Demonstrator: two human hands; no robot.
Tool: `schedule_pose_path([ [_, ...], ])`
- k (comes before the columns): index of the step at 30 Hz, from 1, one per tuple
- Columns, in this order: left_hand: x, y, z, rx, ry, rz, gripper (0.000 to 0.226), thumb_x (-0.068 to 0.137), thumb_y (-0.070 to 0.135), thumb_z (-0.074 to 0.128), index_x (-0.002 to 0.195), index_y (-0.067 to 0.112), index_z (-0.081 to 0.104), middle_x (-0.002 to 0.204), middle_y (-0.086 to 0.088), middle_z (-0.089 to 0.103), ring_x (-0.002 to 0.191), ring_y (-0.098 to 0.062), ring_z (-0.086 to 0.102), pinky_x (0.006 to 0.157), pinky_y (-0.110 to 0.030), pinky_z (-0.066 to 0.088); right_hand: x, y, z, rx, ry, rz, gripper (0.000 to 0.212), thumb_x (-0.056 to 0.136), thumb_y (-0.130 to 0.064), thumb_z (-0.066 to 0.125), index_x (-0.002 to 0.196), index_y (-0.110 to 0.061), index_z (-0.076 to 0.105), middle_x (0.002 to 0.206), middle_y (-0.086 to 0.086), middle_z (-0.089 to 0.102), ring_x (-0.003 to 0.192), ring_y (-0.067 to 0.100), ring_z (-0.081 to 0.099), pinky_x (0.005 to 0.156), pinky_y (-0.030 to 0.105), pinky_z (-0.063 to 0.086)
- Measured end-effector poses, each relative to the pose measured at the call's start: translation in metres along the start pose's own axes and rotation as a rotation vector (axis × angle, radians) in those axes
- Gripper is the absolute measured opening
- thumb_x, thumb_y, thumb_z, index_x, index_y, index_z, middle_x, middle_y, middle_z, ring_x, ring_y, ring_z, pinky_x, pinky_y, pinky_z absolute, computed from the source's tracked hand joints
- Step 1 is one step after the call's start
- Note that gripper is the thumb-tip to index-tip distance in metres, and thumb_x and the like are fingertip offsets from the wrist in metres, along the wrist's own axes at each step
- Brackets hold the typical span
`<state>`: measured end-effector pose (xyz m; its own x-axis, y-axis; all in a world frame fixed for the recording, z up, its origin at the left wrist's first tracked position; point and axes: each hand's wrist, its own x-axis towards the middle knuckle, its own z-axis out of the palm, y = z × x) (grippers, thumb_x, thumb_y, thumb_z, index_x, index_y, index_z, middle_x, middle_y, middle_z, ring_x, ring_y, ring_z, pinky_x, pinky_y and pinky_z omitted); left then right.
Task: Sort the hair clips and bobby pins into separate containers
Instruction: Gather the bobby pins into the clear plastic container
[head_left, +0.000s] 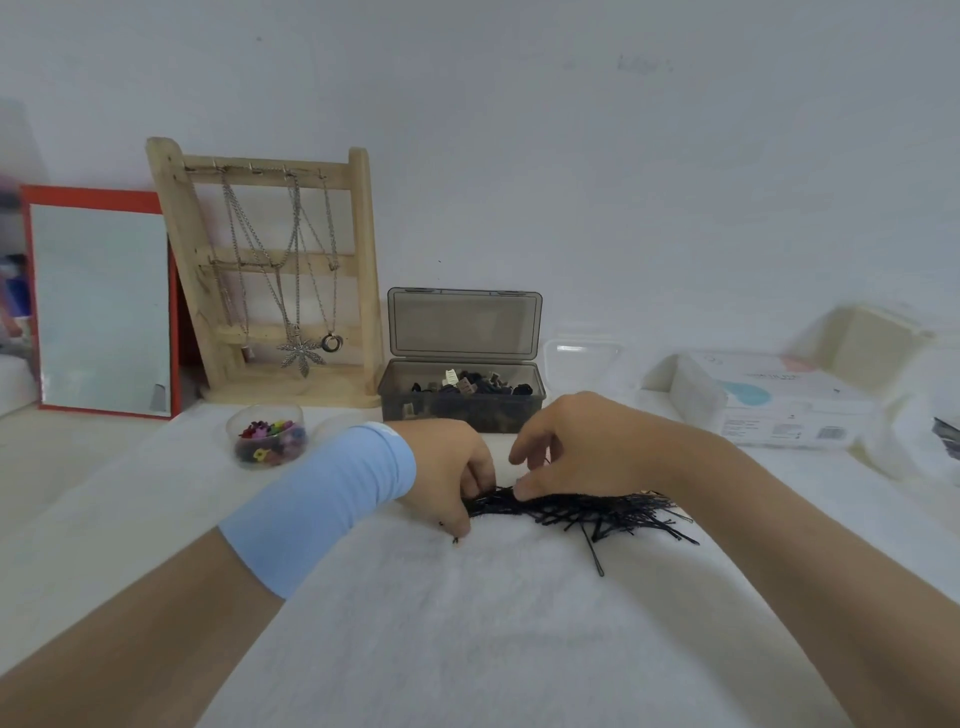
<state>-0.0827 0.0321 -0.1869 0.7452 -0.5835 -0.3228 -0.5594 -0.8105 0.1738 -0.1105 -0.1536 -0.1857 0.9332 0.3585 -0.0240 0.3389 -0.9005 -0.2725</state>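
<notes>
On the white cloth-covered desk (467, 623), the left hand (447, 467) and the right hand (566, 447) both pinch the heap of thin black metal bobby pins (587, 512) in a narrow grip, and should gather them aligned into one tight bundle before lifting.

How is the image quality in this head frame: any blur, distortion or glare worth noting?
Head view: soft, even light, no hard shadows or glare; wide-angle bending stretches both forearms at the bottom edge; the right-edge white box is smeared, while the bobby pins under the left hand and right hand stay fairly sharp.
</notes>
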Motion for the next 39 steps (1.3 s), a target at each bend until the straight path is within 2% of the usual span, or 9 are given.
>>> schedule_pose_path([
  [3,0.005,-0.003,0.002,-0.034,0.006,0.042,0.066,0.077,0.01,0.077,0.136,0.026,0.051,0.115,0.009,0.065,0.091,-0.008,0.059,0.078,-0.021,0.048,-0.003,-0.002,0.003,-0.094,-0.088,0.016,0.032,0.075,-0.05,0.077,0.104,-0.036,0.074,0.095,-0.017,0.068,0.088,0.002,0.06,0.074,0.02,0.049],
  [8,0.01,-0.007,0.006,-0.135,0.126,0.084,0.073,0.081,0.0,0.065,0.144,0.027,0.038,0.112,0.01,0.068,0.097,-0.009,0.063,0.07,-0.015,0.046,-0.002,-0.009,0.008,-0.117,0.029,-0.054,0.019,0.082,-0.041,0.074,0.097,-0.03,0.078,0.095,-0.011,0.068,0.091,0.012,0.06,0.075,0.025,0.048],
  [13,-0.003,-0.011,-0.004,-0.036,-0.001,-0.038,0.088,0.073,0.037,0.081,0.146,0.028,0.033,0.126,0.013,0.058,0.113,-0.013,0.059,0.098,-0.034,0.05,0.0,-0.012,0.017,-0.178,-0.061,-0.03,0.042,0.082,-0.057,0.067,0.094,-0.018,0.066,0.1,0.0,0.06,0.092,0.02,0.058,0.082,0.038,0.051],
  [16,-0.006,-0.011,-0.005,0.152,0.007,-0.149,0.068,0.069,0.049,0.082,0.128,0.026,0.058,0.118,0.01,0.062,0.103,-0.015,0.062,0.09,-0.031,0.052,0.002,-0.018,0.021,-0.224,-0.115,-0.063,0.031,0.089,-0.047,0.064,0.101,-0.018,0.069,0.102,0.003,0.054,0.097,0.022,0.054,0.082,0.037,0.048],
  [20,0.001,-0.01,-0.001,0.085,0.079,-0.059,0.031,0.076,0.03,0.079,0.106,0.026,0.074,0.09,0.011,0.072,0.078,-0.01,0.066,0.068,-0.021,0.053,0.006,-0.026,0.023,-0.253,-0.107,-0.083,0.031,0.091,-0.037,0.065,0.116,-0.019,0.072,0.106,0.007,0.056,0.099,0.023,0.055,0.073,0.03,0.043],
  [30,0.002,-0.031,-0.009,-0.04,0.122,-0.091,0.022,0.083,0.025,0.074,0.104,0.028,0.077,0.076,0.016,0.071,0.067,-0.008,0.065,0.064,-0.014,0.05,0.001,-0.017,0.013,-0.064,0.005,-0.05,0.02,0.092,-0.03,0.066,0.108,-0.025,0.077,0.105,-0.01,0.073,0.099,0.009,0.062,0.088,0.022,0.048],
  [32,0.001,-0.041,-0.012,-0.088,0.13,-0.124,0.016,0.083,0.025,0.075,0.098,0.027,0.078,0.062,0.018,0.066,0.058,-0.008,0.063,0.062,-0.013,0.05,0.001,-0.014,0.009,0.006,0.074,-0.024,0.018,0.094,-0.032,0.064,0.102,-0.024,0.079,0.1,-0.009,0.073,0.094,0.008,0.063,0.083,0.018,0.048],
  [36,0.001,-0.052,-0.011,-0.2,0.088,-0.104,0.009,0.084,0.025,0.075,0.092,0.028,0.078,0.08,0.008,0.074,0.061,-0.007,0.067,0.066,-0.012,0.052,0.002,-0.007,-0.002,0.143,0.168,0.043,0.022,0.094,-0.038,0.062,0.088,-0.021,0.076,0.089,-0.001,0.069,0.077,0.013,0.06,0.067,0.019,0.046],
  [39,0.006,-0.047,-0.005,-0.239,0.104,-0.053,0.011,0.084,0.026,0.075,0.093,0.03,0.079,0.076,0.012,0.074,0.059,-0.004,0.066,0.073,-0.018,0.055,0.001,-0.009,-0.002,0.232,0.16,0.066,0.017,0.093,-0.042,0.064,0.086,-0.032,0.076,0.089,-0.008,0.07,0.081,0.011,0.063,0.072,0.021,0.049],
])
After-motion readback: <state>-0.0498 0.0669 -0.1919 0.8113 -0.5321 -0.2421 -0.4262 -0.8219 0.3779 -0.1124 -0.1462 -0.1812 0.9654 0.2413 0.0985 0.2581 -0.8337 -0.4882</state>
